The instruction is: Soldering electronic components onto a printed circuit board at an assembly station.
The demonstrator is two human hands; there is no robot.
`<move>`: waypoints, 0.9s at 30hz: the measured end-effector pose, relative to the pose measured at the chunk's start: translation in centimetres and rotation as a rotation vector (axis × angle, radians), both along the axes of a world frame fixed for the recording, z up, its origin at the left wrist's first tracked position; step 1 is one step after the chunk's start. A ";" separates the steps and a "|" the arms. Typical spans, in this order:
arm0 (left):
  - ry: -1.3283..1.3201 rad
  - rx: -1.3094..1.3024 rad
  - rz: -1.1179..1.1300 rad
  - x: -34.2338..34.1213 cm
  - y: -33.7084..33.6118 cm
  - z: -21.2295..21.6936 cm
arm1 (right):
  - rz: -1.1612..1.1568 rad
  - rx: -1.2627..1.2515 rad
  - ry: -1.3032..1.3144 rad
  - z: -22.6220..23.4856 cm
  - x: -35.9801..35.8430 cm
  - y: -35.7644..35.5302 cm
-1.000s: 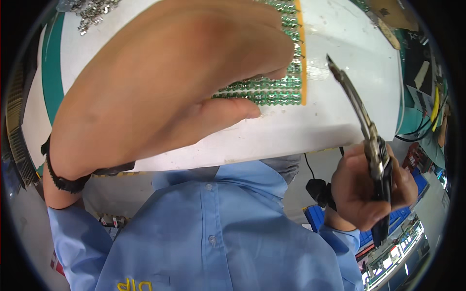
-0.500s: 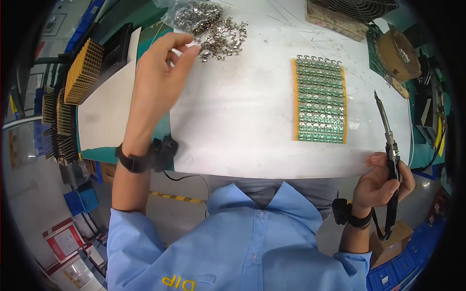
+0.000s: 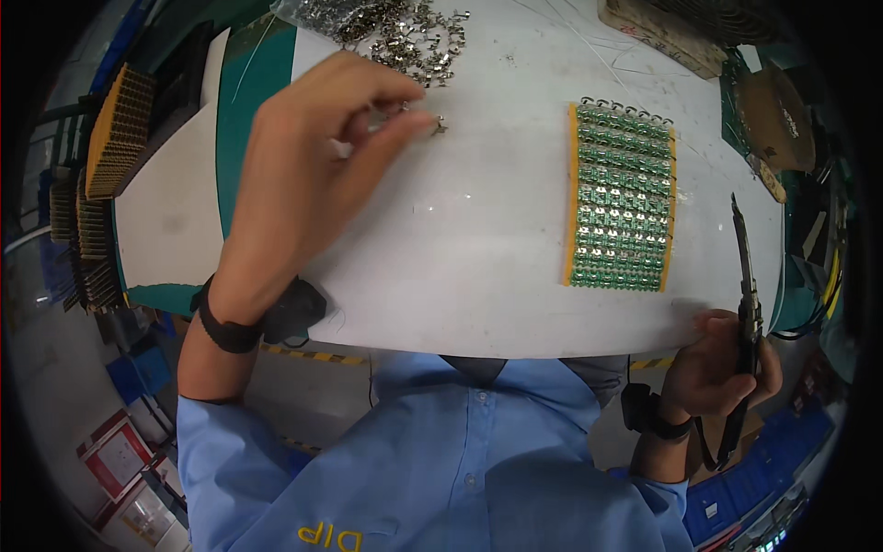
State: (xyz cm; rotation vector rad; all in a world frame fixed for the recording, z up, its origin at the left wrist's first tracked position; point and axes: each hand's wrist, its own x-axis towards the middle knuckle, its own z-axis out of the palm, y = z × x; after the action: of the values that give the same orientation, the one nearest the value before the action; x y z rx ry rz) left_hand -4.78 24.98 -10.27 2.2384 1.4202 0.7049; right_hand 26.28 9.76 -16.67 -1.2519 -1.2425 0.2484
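At the left, my left hand (image 3: 313,147) is closed in a loose pinch, with a small shiny metal clip (image 3: 440,126) at its thumb tip. The fingers partly hide how it is gripped. Just beyond lies a loose pile of similar metal clips (image 3: 418,46). My right hand (image 3: 722,368), at the table's right front edge, is wrapped round the dark handle of a soldering iron (image 3: 746,267), its tip pointing up and away from me. Between the hands, nearer the right, lies a green circuit board panel (image 3: 622,198) with yellow side edges and rows of shiny metal parts.
A clear plastic bag (image 3: 322,17) holds more clips at the far left. Far right are a worn block (image 3: 662,41), a round brown container (image 3: 777,120) and thin wires on the white table sheet (image 3: 460,294). Pin-studded yellow racks (image 3: 120,129) stand at the left.
My left hand has moved right and nearer, away from the pile, and a clip now shows at its fingertips. The view has shifted slightly. My right hand keeps holding the soldering iron.
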 end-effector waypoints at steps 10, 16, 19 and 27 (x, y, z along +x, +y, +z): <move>0.052 -0.120 -0.133 3.2 -1.0 0.2 | 0.100 0.026 -0.210 1.5 -0.9 0.5; -0.457 -0.804 -0.230 7.1 -5.6 2.1 | 0.455 -0.109 -0.243 4.4 -4.6 2.2; -0.622 -1.007 -0.162 8.4 -6.8 2.6 | 0.465 0.002 -0.192 5.5 -5.4 2.3; -0.779 -0.979 -0.118 9.1 -10.2 0.2 | 0.295 -0.036 -0.290 4.3 -5.5 -1.5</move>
State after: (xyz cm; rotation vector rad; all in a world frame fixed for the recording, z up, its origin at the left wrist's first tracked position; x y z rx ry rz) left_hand 4.34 14.81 -10.11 1.0870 0.9039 0.5555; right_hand 20.82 8.27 -12.39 -1.1599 -1.6830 0.3112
